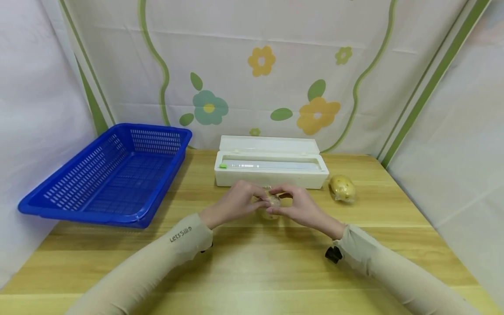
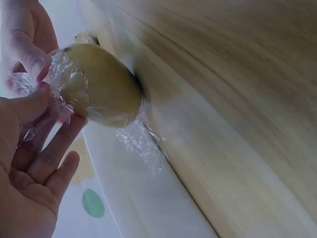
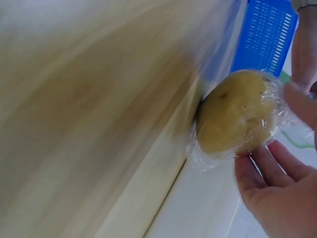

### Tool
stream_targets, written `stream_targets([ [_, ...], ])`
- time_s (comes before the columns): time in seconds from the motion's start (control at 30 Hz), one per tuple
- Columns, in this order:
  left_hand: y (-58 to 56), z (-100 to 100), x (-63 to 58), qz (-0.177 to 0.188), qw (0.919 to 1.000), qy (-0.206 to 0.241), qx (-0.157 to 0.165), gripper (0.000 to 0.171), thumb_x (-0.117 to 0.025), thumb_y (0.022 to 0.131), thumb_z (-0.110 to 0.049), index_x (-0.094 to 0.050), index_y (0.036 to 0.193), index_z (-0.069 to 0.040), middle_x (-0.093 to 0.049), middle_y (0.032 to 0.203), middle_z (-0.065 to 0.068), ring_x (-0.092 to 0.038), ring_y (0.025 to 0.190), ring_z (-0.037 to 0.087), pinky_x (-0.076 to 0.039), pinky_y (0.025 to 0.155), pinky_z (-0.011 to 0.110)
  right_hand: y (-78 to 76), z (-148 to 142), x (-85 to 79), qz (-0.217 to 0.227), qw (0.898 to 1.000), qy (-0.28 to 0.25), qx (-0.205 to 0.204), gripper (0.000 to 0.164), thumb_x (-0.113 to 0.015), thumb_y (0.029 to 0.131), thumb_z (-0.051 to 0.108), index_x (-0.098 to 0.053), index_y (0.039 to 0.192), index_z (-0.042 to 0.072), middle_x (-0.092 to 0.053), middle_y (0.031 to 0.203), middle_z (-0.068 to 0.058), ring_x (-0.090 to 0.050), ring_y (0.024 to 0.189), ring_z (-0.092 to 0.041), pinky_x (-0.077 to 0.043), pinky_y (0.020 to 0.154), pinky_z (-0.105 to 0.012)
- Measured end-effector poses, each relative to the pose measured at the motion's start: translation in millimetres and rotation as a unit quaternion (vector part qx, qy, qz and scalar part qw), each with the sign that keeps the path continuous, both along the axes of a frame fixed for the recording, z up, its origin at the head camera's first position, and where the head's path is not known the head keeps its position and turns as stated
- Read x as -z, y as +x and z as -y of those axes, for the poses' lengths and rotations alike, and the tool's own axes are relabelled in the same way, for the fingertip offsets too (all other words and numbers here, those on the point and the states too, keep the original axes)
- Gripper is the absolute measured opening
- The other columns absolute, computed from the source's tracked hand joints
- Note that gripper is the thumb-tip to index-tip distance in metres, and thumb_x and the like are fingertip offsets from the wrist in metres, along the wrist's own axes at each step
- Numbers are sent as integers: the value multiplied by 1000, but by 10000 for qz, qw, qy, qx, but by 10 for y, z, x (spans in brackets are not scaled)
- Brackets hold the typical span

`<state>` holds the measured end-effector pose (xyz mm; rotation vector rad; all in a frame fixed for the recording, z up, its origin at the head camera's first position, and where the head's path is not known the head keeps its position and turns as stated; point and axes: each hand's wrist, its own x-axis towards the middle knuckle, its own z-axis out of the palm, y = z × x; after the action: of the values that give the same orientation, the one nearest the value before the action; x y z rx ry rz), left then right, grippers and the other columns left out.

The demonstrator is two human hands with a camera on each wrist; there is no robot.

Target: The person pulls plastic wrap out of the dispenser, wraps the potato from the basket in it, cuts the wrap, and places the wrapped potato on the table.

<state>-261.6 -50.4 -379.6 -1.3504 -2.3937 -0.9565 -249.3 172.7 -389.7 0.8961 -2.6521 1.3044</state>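
Observation:
A potato (image 1: 270, 215) wrapped in clear cling film (image 2: 60, 82) sits on the table in front of a white box. Gathered film bunches up at its top, and a loose flap sticks out at its base. From the left, my left hand (image 1: 238, 202) pinches the bunched film between thumb and fingers. My right hand (image 1: 305, 207) holds the film from the other side, its thumb at the gathered part and its fingertips against the wrapped potato (image 3: 237, 114). The two hands nearly meet over the top, hiding much of the potato in the head view.
Just behind the hands stands the white box (image 1: 271, 178), lid raised, with a roll of film and a green slider inside. A second film-wrapped potato (image 1: 342, 188) lies at its right end. The blue basket (image 1: 82, 217) stands at the left. A floral cloth (image 1: 236, 43) hangs behind the table.

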Motion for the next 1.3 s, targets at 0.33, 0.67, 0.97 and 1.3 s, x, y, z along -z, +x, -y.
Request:
stream_targets([
  [0.33, -26, -30, 42, 1315, 9892, 213, -613, 27, -81, 84, -18, -70, 106, -7, -70, 101, 0, -65, 83, 5, -53, 73, 21, -42, -69, -101, 821, 9952, -442, -310, 28, -81, 82, 16, -75, 108, 8, -72, 105, -4, -67, 97, -25, -54, 85, -41],
  [0.67, -15, -48, 114, 1108, 9908, 150, -764, 21, -74, 90, -15, -68, 107, -5, -70, 99, 4, -66, 84, 13, -53, 72, 23, -91, -128, -32, 652, 9930, -578, -794, 27, -78, 85, 13, -75, 110, 6, -72, 106, -7, -70, 93, -23, -56, 77, -36],
  [0.97, 48, -29, 111, 327, 9959, 135, -830, 5, -77, 86, -8, -75, 89, -11, -70, 91, -2, -63, 82, 10, -54, 73, 28, -96, -150, 16, -704, 9931, 209, -909, 16, -73, 89, 16, -79, 103, 11, -70, 115, -2, -64, 107, -20, -54, 84, -33],
  [1.3, 85, 19, 88, 444, 9944, -893, -361, 41, -79, 84, -38, -74, 114, -11, -64, 107, -6, -60, 96, 11, -50, 78, 25, -219, -293, -54, -133, 9825, 482, -1793, 23, -67, 94, 5, -74, 115, 7, -66, 124, -4, -58, 118, -23, -51, 91, -40],
])
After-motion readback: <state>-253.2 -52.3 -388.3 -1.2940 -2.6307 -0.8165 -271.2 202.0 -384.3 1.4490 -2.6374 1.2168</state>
